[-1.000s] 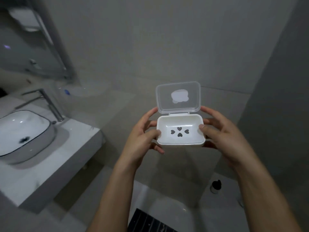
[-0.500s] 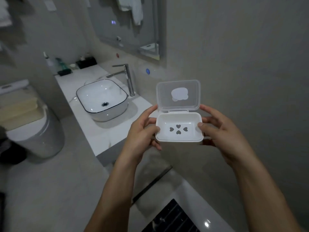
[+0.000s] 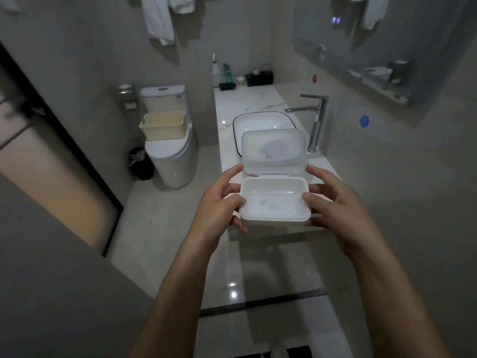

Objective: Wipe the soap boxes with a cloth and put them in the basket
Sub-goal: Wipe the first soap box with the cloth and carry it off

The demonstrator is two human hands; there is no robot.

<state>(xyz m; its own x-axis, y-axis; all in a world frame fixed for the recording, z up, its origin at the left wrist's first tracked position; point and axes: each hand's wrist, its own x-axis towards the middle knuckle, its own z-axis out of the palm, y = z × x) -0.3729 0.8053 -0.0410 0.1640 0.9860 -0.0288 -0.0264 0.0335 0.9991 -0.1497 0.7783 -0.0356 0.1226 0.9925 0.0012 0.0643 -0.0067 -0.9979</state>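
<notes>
Gripping the white rectangular plastic soap box (image 3: 275, 202) by its short ends, left hand (image 3: 219, 206) and right hand (image 3: 335, 206) hold it before the white basin (image 3: 247, 125), clear lid up. Looks light, stiff, slick; end-walls grip best. Beige basket (image 3: 162, 129) sits left of the basin.

Toilet (image 3: 171, 161), sink (image 3: 260, 125) (faucet (image 3: 316, 120) beside), hanging towels (image 3: 160, 19).

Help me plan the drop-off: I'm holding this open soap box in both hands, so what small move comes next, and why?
Probably carry the soap box left and forward toward the beige basket on the toilet lid. Your left hand and right hand grip its sides, no cloth is in either hand, and the basket stands open-topped, away from the box. Closing the clear lid first may help.
</notes>
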